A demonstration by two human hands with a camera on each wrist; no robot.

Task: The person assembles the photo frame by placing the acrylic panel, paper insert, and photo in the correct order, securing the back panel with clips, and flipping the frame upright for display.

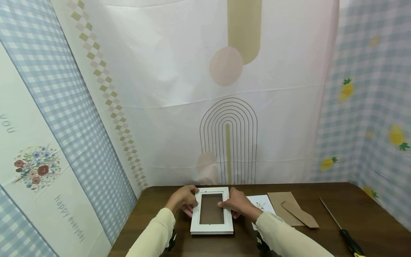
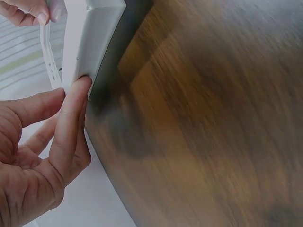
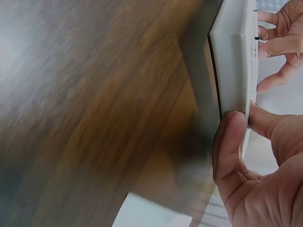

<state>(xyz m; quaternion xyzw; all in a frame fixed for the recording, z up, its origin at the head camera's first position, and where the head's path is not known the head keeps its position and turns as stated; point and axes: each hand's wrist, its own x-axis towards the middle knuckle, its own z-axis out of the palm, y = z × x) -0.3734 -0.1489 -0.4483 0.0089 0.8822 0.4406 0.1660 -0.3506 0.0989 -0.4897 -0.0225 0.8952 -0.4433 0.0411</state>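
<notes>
One blue-checked cloth (image 1: pixel 61 89) hangs off to the left of both hands, slanting down to the dark wooden table (image 1: pixel 151 214), whose left edge runs well apart from the left hand (image 1: pixel 183 200). Between that edge and the hand there's a broad strip of wood, so the left elbow has room to swing out.

The left hand pinches the near side of a white frame (image 1: pixel 212 229), thumb on its upper face, fingers bent against the outer edge. The frame sits squarely between the two hands, its rectangular window showing brown; whether glass fills it I can't tell. Shadow lies beneath it, and I can't say if its lower edge touches the wood.

On its other side the right hand (image 1: pixel 240 204) has closed in the same way, thumb over the rim, fingers curled against the side. The table's far edge passes just beyond both hands, with a pale hanging cloth (image 1: pixel 160 142) behind it.

Right of the right hand it's tighter: a white card (image 1: pixel 264 201) partly covered by the forearm, then a brown sheet (image 1: pixel 282 200) with a narrower brown strip (image 1: pixel 300 215) lying across it. Farther right lies a screwdriver (image 1: pixel 345 235), handle towards the person, with more wood between it and the right edge.
</notes>
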